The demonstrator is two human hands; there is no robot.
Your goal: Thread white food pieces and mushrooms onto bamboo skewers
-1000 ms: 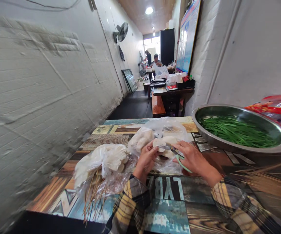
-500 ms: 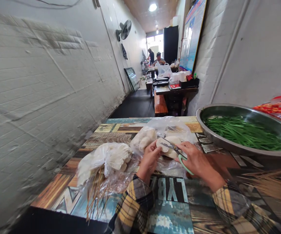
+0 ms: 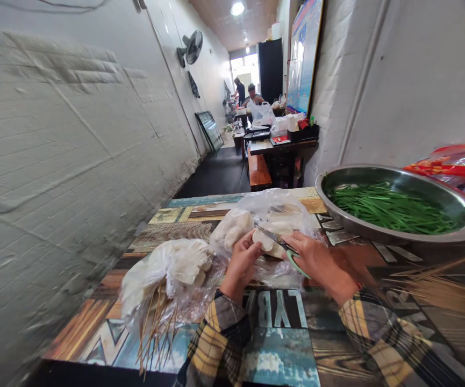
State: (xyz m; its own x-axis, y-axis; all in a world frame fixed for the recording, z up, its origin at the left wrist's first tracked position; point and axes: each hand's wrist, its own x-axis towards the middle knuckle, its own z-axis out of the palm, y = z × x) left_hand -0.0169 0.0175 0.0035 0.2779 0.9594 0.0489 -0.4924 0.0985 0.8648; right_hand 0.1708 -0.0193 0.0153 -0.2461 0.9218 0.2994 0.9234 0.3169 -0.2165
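Observation:
Between thumb and fingers, my left hand (image 3: 243, 259) pinches a pale, flat white slice (image 3: 261, 242) of food. My right hand (image 3: 315, 259) grips a pair of scissors (image 3: 273, 235) with light green handles, their dark blades lying across the slice. Behind both hands lies a clear plastic bag (image 3: 270, 199) with more white pieces in it. To the left, a second plastic bag (image 3: 186, 258) holds white pieces, and thin wooden skewers (image 3: 157, 328) stick out of it toward me.
A steel basin (image 3: 401, 236) of cut green stalks (image 3: 389, 209) stands at the right. Loose skewers (image 3: 450, 285) lie below it, and a red plastic package (image 3: 453, 161) is behind. The patterned table (image 3: 280, 355) borders a white wall; two people are far back.
The view has shifted slightly, so the scene sits further left. My left hand still holds the slice, and the scissor blades have swung a little across its top edge.

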